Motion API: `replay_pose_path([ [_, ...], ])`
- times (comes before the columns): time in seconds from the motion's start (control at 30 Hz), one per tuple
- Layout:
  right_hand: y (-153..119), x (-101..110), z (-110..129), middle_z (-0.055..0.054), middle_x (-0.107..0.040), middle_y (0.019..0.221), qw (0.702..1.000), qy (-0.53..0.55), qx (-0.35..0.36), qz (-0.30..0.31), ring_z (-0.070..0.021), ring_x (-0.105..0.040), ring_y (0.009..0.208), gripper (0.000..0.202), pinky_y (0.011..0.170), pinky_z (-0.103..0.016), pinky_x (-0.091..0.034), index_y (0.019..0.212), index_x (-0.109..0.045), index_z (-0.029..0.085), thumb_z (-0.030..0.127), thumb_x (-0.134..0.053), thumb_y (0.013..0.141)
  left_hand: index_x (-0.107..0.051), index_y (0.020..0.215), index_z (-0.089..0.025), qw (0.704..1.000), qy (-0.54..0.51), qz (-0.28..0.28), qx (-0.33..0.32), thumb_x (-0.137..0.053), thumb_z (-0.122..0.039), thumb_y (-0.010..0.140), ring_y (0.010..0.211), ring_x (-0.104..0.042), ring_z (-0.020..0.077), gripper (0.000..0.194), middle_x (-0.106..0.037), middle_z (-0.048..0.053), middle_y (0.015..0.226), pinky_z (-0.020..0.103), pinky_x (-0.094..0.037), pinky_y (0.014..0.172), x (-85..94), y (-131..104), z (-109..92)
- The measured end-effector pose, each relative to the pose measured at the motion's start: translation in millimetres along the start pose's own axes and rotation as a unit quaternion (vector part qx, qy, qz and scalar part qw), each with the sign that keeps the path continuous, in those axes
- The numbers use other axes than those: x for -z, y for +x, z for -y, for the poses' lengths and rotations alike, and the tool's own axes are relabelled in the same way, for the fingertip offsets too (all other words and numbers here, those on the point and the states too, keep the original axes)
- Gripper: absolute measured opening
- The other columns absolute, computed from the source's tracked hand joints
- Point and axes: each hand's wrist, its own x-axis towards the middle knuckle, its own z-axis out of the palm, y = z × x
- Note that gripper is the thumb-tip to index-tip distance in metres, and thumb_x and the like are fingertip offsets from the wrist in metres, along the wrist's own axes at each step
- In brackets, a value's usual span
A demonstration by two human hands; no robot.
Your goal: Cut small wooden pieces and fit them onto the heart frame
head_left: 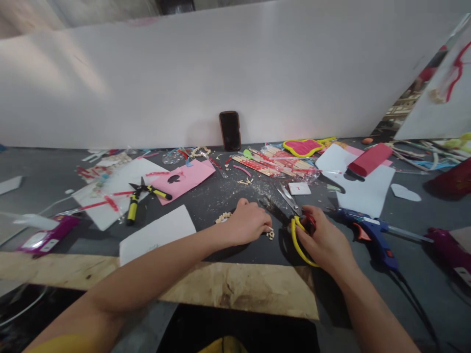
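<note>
My left hand (250, 223) is closed low over the dark tabletop, fingers pointing down. A small pale piece (270, 229) shows at its fingertips; the rest of what it may hold is hidden. Small cut wooden bits (271, 235) lie by the fingertips, and more wooden bits (222, 217) lie behind the wrist. To the right, my right hand (324, 240) is wrapped round scissors (300, 247) with yellow handles, their blades pointing away from me. A red part (309, 221) shows between the fingers; I cannot tell whether it belongs to the scissors.
A blue glue gun (368, 228) lies right of my right hand. Black-and-yellow pliers (133, 206) sit at left near a pink card (187, 179). Wrapped chopsticks (272, 161) lie at the back, before a phone (230, 130) leaning on the white board (184, 78).
</note>
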Motion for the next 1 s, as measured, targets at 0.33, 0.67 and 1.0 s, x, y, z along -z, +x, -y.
replay_pose_path([
  [0.33,0.2,-1.5,-2.6,-0.007,-0.067,0.092,1.0,0.008,0.002,-0.008,-0.0214,-0.063,0.075,0.049,0.062,-0.03,-0.043,0.121,-0.048,0.02,0.044,-0.05,0.079,-0.069,0.086,-0.023,0.996,-0.035,-0.067,0.042,-0.051,-0.026,0.089,0.088,-0.059,0.0197,0.019,-0.071,0.0,0.086,0.037,-0.027,0.082,35.4,-24.0,0.5],
  [0.67,-1.3,-0.5,-0.9,-0.007,-0.068,0.091,0.999,-0.029,0.018,0.002,-0.0225,-0.064,0.074,0.048,0.061,-0.031,-0.043,0.121,-0.047,0.02,0.043,-0.047,0.079,-0.067,0.085,-0.023,0.945,-0.129,-0.269,0.138,-0.052,-0.03,0.089,0.081,-0.06,0.0174,0.018,-0.07,0.0,0.083,0.031,-0.038,0.076,17.5,-97.1,17.7],
  [1.0,0.4,-1.2,0.3,-0.007,-0.068,0.095,0.998,-0.064,0.014,0.005,-0.0247,-0.066,0.078,0.048,0.062,-0.033,-0.047,0.121,-0.047,0.021,0.045,-0.045,0.08,-0.064,0.086,-0.021,0.865,-0.194,-0.387,0.256,-0.054,-0.027,0.088,0.083,-0.059,0.0151,0.012,-0.064,0.001,0.085,0.025,-0.045,0.074,-43.7,-140.4,26.3],
])
